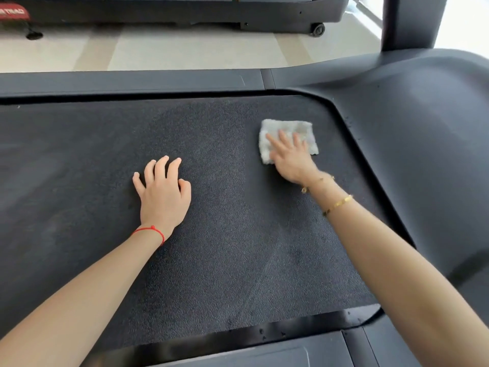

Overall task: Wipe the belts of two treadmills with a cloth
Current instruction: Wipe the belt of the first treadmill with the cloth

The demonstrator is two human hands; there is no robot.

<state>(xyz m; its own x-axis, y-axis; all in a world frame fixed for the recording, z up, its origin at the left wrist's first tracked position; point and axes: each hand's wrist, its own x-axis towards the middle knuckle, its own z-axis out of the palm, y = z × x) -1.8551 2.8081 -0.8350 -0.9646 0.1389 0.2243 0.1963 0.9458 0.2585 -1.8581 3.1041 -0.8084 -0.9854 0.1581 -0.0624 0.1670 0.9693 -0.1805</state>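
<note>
Underneath: dark textured belt [238, 221], pale tile floor [185, 49] beyond.

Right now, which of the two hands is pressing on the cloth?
The right hand, wearing gold bracelets, presses flat on the white cloth. The left hand, with a red string, rests on bare treadmill belt.

Both hands lie on the treadmill belt [225, 234] — left hand [162, 193] left, right hand [292, 160] pressing the cloth [287, 127] on the belt; second treadmill [172, 11] behind.
</note>
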